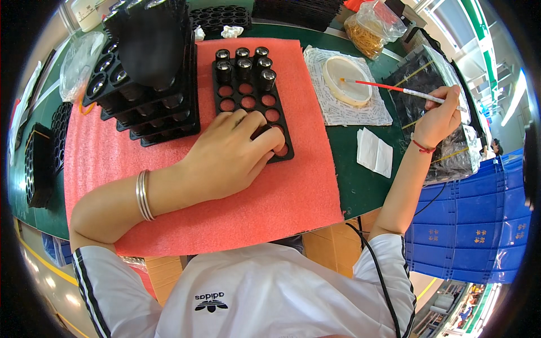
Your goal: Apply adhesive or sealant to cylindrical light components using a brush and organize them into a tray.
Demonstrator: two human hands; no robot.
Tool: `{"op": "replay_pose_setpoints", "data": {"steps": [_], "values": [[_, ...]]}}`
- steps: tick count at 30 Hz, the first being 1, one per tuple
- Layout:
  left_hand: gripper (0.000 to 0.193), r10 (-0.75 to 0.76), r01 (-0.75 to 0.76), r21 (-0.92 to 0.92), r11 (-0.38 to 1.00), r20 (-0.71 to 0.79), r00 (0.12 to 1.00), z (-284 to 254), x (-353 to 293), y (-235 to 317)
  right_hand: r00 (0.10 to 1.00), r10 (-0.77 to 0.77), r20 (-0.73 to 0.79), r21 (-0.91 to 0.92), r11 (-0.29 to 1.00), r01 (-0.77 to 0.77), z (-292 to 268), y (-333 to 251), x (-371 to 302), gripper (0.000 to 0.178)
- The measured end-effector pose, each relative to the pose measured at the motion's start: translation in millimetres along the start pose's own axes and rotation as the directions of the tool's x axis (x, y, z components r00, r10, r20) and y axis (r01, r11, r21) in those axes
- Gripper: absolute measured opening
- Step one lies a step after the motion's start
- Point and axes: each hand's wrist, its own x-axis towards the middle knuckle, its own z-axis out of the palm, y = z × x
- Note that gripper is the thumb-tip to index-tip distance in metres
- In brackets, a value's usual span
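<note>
Over the near end of a black tray with round holes (287, 134) lies my left hand (236, 149), its fingers curled. Something dark shows between its thumb and fingers, mostly hidden. At the far end of this tray, several black cylinders with shiny tops (244, 67) stand upright in holes; the nearer visible holes show the red mat beneath. My right hand (439, 115) grips a slim paintbrush (389, 87) with a red and white handle. The brush tip is over a round shallow dish (338, 76), which sits on a printed cloth or paper pad (332, 115).
A red foam mat (169, 219) covers part of the green table (352, 194). Stacked black trays of cylinders (163, 121) rise at the left. A folded white tissue (374, 153) lies near my right forearm. At the back right are a bag of rubber bands (363, 36) and wrapped black trays (414, 70).
</note>
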Motion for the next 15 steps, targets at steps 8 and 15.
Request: {"op": "replay_pose_setpoints", "data": {"steps": [8, 15], "values": [[0.016, -0.009, 0.009, -0.038, 0.999, -0.018, 1.0, 1.1, -0.1, -0.7, 1.0, 0.004, -0.004, 0.029, 1.0, -0.004, 1.0, 1.2, -0.6, 0.043], [0.016, -0.011, 0.01, -0.048, 0.999, -0.02, 1.0, 1.1, 0.0, -1.6, 1.0, 0.001, 0.017, 0.033, 0.999, -0.002, 0.6, 1.3, 0.0, 0.043]]}}
